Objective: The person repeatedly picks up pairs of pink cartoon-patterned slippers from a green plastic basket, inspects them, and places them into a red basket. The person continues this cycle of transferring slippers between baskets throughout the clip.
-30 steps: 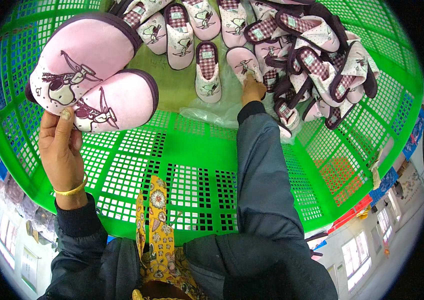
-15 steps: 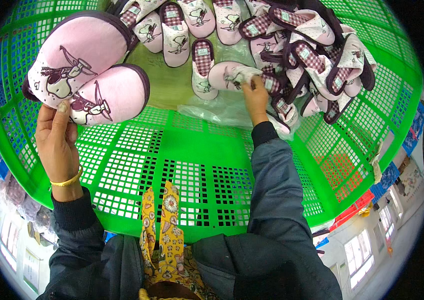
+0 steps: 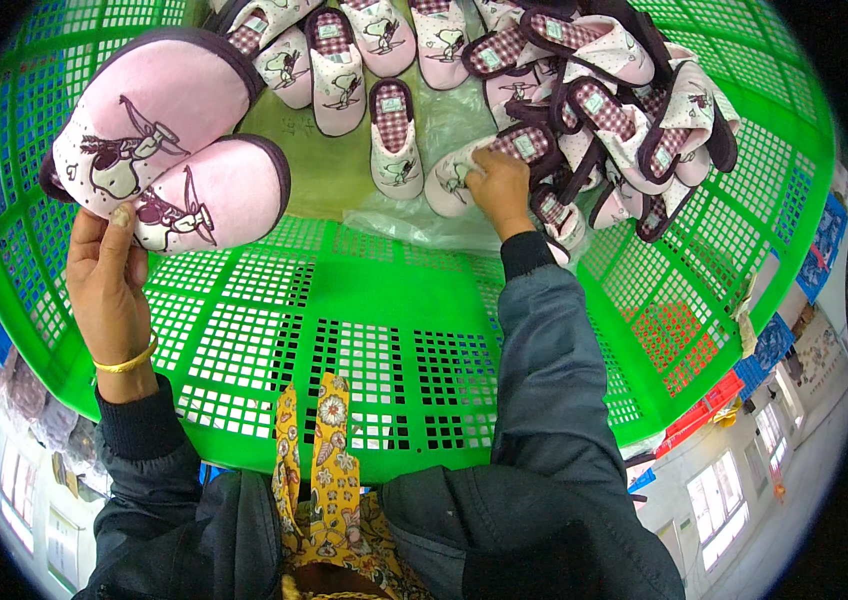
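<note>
My left hand pinches a pair of pink slippers by their edges, thumb on top. They are raised close to me, with dark trim and a printed cartoon dog. Lower in the basket, my right hand has its fingers closed on one white-and-pink slipper with a checked insole, which lies tilted against the heap. Its fingertips are partly hidden inside the opening. Just left of it a single slipper lies sole down, toe toward me.
A large green plastic basket with grid walls surrounds everything. Clear plastic and a yellowish sheet lie under the slippers. Several more slippers are heaped at the right and lined up along the far side.
The slipper at my right hand has turned, so its checked insole now shows and its toe points nearer to me. My left hand still holds the pair in about the same place.
</note>
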A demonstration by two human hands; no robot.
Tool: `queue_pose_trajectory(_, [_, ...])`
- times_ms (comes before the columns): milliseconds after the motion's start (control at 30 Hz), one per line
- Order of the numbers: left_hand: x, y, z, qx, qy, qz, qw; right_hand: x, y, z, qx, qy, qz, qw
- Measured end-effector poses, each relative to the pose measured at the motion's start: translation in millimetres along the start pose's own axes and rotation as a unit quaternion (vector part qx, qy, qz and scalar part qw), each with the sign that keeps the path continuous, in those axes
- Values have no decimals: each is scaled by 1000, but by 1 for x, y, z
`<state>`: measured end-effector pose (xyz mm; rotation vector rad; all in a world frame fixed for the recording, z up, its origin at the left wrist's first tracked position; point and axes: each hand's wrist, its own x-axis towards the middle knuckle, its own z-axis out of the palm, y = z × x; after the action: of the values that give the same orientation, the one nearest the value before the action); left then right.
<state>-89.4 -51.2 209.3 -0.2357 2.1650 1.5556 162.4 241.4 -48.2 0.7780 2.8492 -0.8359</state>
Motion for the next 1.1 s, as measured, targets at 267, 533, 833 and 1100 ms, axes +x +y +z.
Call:
queue_pose_trajectory(267, [2, -2, -3, 10, -9, 5, 1000, 0, -66, -27, 15, 2, -174, 985])
queue_pose_trajectory(533, [3, -2, 2, 9, 13, -15, 1000, 81, -95, 20, 152, 25, -130, 979])
queue_pose_trajectory(833, [-5, 10, 9, 2, 54, -15, 998, 208, 4, 70, -13, 12, 18, 1000])
queue_pose_trajectory(1100, [-6, 13, 14, 14, 44, 11, 999, 220, -6, 51, -103, -69, 32, 992])
